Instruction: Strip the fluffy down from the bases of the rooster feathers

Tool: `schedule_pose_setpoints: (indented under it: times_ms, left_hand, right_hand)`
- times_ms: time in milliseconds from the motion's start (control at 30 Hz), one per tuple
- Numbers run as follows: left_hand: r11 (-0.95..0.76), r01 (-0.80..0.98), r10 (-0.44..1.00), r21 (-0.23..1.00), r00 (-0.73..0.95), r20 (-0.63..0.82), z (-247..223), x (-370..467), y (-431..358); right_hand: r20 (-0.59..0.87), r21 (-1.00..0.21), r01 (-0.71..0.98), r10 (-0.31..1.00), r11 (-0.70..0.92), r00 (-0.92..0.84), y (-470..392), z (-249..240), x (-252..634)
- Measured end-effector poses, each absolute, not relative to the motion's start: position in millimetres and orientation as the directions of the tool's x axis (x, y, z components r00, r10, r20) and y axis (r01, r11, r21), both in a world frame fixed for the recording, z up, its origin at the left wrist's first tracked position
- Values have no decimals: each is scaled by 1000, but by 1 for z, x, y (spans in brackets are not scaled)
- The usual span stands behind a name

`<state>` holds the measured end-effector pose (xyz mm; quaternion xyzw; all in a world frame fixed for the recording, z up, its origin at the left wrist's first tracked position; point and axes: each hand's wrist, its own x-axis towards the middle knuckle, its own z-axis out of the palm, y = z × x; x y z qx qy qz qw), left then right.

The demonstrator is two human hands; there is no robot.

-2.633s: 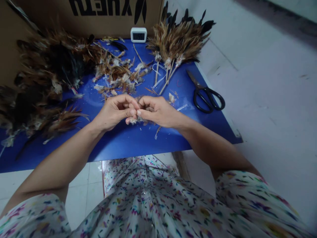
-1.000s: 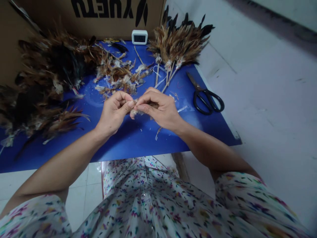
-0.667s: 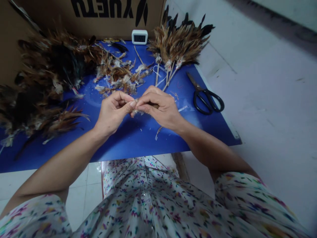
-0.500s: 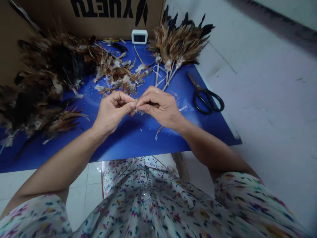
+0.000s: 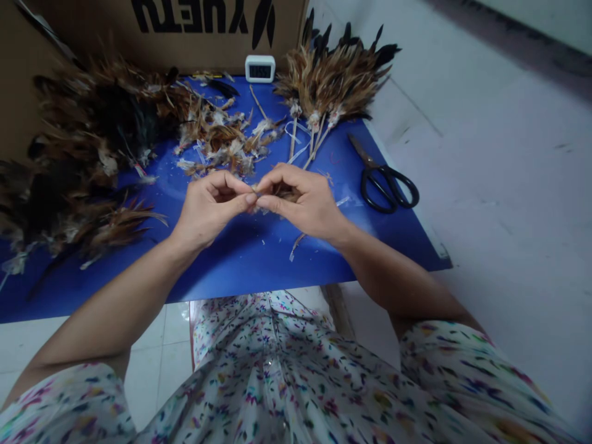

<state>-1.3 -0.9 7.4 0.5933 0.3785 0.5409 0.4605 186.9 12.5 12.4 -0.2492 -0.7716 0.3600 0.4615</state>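
Fingertip to fingertip, my left hand (image 5: 210, 203) and my right hand (image 5: 303, 200) meet above the front of the blue tabletop (image 5: 250, 262). Each is closed in a pinch on a small brown feather (image 5: 287, 192), mostly hidden by the fingers. Brown fluff shows inside the curl of my right hand and just below the fingertips. Beyond my hands lies a scatter of loose brown and white feathers (image 5: 222, 139). A feather scrap (image 5: 296, 246) rests below my right wrist.
Black-handled scissors (image 5: 388, 185) lie at right. Behind are bundles of brown and black feathers on sticks (image 5: 335, 80) and a small white digital clock (image 5: 259, 69). A large heap of dark feathers (image 5: 106, 117) covers the left side. A cardboard box (image 5: 203, 46) stands at the back.
My right index finger and thumb have shifted slightly and spread into a rounder loop, showing more brown feather inside. My left hand stays nearly in place, still pinching.
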Motion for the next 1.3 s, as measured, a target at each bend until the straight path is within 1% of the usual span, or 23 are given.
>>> schedule_pose_setpoints:
  times_ms: [133,333,433,633,767,933,1100,1300]
  left_hand:
    - [-372,18,923,928,116,368,11,0,-5]
    - [-419,51,907,907,75,415,14,4,-9]
    - [-465,98,885,880,46,462,10,5,-9]
    - [-581,285,798,763,16,602,0,1,-5]
    - [-636,382,735,670,35,678,-6,-3,-3]
    - [-687,429,672,586,68,737,-7,-4,-4]
    - [-707,455,647,541,106,755,-6,-5,-6]
    - [-757,442,594,482,157,789,-5,-5,-6]
  right_hand:
    - [465,-864,-26,778,502,-422,10,13,186]
    - [392,-914,-72,817,400,-422,9,14,184]
    - [339,-938,-88,845,334,-412,8,14,183]
    - [222,-973,-143,908,182,-355,6,14,178]
    - [110,-988,-141,934,65,-339,6,16,176]
    - [-56,-988,-113,930,-103,-364,7,19,177]
    - [-183,-965,-100,899,-241,-398,7,22,178]
    - [-273,-923,-122,842,-366,-465,9,26,177]
